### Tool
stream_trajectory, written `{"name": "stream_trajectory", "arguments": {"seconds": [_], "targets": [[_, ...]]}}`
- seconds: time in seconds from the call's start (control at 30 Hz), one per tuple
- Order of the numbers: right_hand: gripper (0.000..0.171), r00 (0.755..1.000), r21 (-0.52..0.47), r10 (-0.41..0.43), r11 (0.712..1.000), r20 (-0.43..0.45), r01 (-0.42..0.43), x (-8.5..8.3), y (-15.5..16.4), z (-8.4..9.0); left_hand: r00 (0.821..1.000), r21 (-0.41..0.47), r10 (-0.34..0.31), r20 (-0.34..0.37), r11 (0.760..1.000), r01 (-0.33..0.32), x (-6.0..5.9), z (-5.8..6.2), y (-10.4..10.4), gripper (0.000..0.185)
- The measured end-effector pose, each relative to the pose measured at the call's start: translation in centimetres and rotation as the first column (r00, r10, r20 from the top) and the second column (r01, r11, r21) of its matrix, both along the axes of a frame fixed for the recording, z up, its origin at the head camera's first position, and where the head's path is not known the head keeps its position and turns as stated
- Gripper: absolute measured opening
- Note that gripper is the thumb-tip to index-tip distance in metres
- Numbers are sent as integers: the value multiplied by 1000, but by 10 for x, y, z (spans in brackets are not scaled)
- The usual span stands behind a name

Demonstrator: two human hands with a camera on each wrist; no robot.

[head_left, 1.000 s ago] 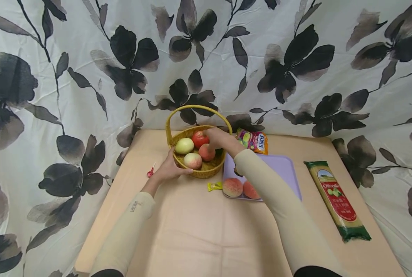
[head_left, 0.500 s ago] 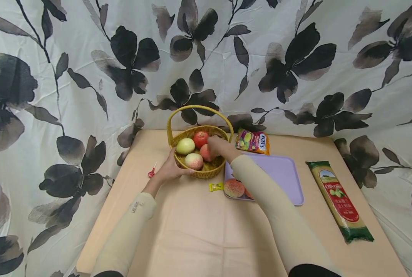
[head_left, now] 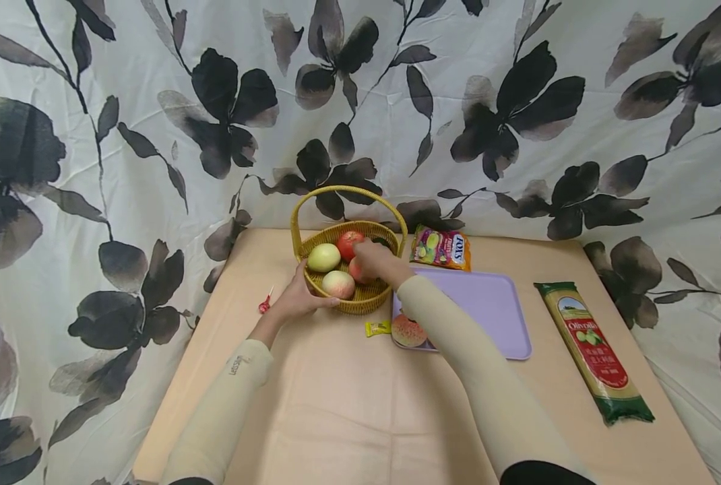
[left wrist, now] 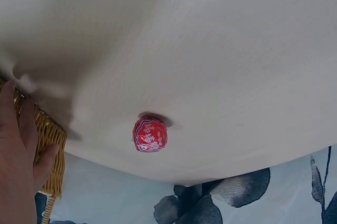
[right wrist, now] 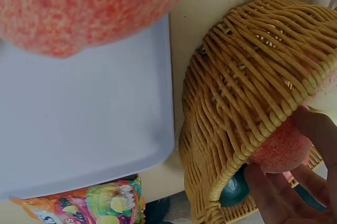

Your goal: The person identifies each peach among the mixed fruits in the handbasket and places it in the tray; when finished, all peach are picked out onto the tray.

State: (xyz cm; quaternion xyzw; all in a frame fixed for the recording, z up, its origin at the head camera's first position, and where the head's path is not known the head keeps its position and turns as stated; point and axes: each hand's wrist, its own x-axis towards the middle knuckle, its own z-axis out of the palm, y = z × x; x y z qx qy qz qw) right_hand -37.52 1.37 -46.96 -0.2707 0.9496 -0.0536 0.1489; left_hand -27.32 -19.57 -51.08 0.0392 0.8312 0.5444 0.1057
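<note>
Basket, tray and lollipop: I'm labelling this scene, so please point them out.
Basket (right wrist: 237,82), right wrist view: woven outer wall.
Tray (head_left: 488,303), head view: bare surface.
Lollipop (left wrist: 150,135), left wrist view: wrapped head.

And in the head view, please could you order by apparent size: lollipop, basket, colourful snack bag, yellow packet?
1. Basket
2. Colourful snack bag
3. Yellow packet and lollipop: too alike to rank

"What's different about the right hand (head_left: 382,261)?"

"A second ago the peach (right wrist: 279,149) in the basket (head_left: 362,308) showed nearly whole below it; now the hand has come down over that peach, fingers round it, hiding more"

"And its sleeve (head_left: 478,367)?"

"Shifted left, so in the head view the second peach on the tray (head_left: 495,303), plain at first, is almost wholly hidden"
</note>
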Motion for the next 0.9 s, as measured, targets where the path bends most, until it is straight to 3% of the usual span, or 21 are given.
{"name": "stream_trajectory", "arguments": {"seconds": [0.13,0.27,0.37,0.43,0.5,0.57,0.7,0.8,0.9], "targets": [[54,1000,-38,29,999,-11,-30,-21,1,-26,1000,-7,-3,-30,1000,3,-1,-8,-1,127],[46,998,-77,65,995,6,-64,-26,7,-27,999,-28,-1,-48,1000,-1,-5,-19,-4,131],[37,996,-98,82,992,27,-79,-8,13,-1,999,-29,4,-51,1000,-6,-7,-22,-6,131],[30,995,-123,105,987,-3,-104,1,19,9,999,-28,5,-44,1000,-6,-6,-20,-5,130],[28,993,-126,120,985,-18,-121,7,24,19,1000,-20,2,-16,1000,-2,-4,-14,-3,128],[30,993,-133,117,984,-11,-117,11,28,27,1000,-27,-1,19,1000,2,-1,-4,-1,127],[41,992,-158,125,980,23,-119,16,36,44,1000,-52,2,22,999,-1,-3,-6,-2,130],[45,990,-174,140,976,37,-131,23,46,59,1000,-50,4,-5,999,-4,-5,-16,-4,130],[45,988,-169,142,977,63,-130,34,57,76,1000,-21,-5,5,1000,5,0,-6,-2,127]]}}
